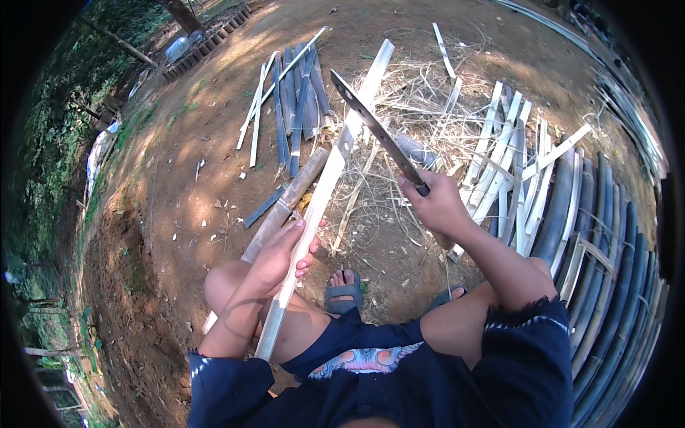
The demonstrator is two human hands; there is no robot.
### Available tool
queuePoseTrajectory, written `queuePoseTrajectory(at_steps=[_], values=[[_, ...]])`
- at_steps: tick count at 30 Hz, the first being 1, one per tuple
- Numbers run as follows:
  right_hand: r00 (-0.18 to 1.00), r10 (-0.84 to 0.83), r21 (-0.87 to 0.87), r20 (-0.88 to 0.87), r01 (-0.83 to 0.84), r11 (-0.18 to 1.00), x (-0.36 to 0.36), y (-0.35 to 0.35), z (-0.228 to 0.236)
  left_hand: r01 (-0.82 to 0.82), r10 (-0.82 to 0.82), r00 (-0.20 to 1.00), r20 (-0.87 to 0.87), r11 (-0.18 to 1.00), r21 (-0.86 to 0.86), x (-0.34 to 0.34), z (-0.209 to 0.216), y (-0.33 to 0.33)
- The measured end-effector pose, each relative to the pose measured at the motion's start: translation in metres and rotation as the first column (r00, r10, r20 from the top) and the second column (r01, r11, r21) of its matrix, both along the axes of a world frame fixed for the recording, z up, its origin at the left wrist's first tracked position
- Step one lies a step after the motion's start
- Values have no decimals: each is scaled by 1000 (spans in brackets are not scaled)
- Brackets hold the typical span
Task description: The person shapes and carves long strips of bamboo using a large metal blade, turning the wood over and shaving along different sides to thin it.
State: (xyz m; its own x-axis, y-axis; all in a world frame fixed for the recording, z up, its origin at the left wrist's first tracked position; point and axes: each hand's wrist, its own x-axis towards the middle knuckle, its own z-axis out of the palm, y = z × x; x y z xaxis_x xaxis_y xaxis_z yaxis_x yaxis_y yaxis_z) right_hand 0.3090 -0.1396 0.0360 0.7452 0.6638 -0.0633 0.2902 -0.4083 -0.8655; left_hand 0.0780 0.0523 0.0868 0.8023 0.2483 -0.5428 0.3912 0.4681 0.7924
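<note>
1 pale bamboo strip (325, 189) held midlength by left hand (282, 257); right hand (437, 203), right of strip, grips knife (385, 139). Split pieces (502, 140) piled farther right, apparently done; held strip probably unfinished.

Shows smooth, pale wood in the long strip (326, 182), dark metal in the knife (382, 136); looks like matt cloth on the shirt (407, 385), rough earth on the ground (178, 200), smooth bamboo in the poles (556, 203) at right.

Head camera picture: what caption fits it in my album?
Left hand holds a long pale bamboo strip; right hand grips a dark-bladed knife.
</note>
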Motion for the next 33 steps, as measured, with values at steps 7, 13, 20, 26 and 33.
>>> queuePoseTrajectory(at_steps=[7, 13, 20, 26, 33], values=[[898, 176, -25, 403, -181, 983, -6, -20, -24, -7, -3, 999, 34, 959, 284, 36, -29, -25], [514, 342, -150, 787, -378, 914, -30, -34, -40, 120, -69, 980, -187, 954, 276, 26, -51, -38], [528, 304, -136, 793, -333, 933, -22, -24, -46, -42, -131, 980, 148, 592, 805, 21, -82, -54], [558, 286, -160, 779, -264, 951, -15, -16, -37, -56, 17, 998, 64, 730, 681, 10, -86, -51], [499, 279, -192, 820, -218, 957, 4, -13, -37, -44, 6, 998, 60, 757, 652, 1, -80, -52]])
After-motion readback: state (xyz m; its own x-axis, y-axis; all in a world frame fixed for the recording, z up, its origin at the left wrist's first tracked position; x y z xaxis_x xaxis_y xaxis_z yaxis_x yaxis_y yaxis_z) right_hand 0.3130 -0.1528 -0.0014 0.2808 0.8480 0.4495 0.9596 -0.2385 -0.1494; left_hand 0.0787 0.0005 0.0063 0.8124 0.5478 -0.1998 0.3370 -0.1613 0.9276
